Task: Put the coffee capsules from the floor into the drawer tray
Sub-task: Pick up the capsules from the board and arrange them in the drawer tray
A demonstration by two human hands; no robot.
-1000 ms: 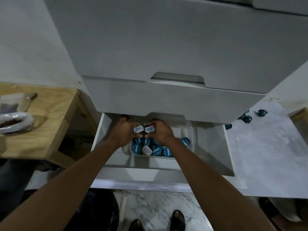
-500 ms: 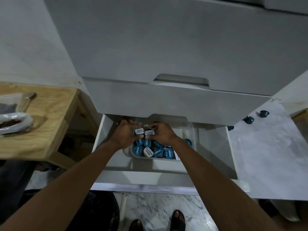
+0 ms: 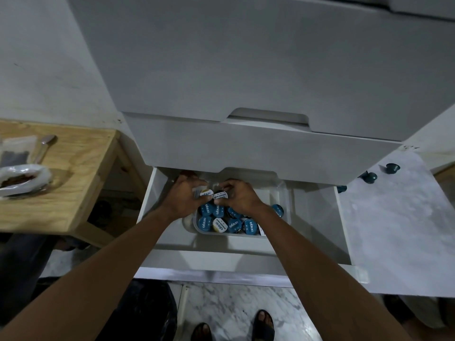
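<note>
My left hand (image 3: pixel 186 196) pinches a white-lidded capsule (image 3: pixel 206 193), my right hand (image 3: pixel 242 198) pinches a second capsule (image 3: pixel 220 195), both touching above the capsule-filled tray (image 3: pixel 195 227) in the open drawer (image 3: pixel 317 217); loose capsules (image 3: pixel 370 177) lie on the floor (image 3: pixel 394 217).

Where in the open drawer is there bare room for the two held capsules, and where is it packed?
Bare: the tray's back right corner, between the right hand and its right wall; the drawer floor right of the tray; the strip before its front rim. Crowded: the tray's front and left, packed with capsules, near the left hand.
</note>
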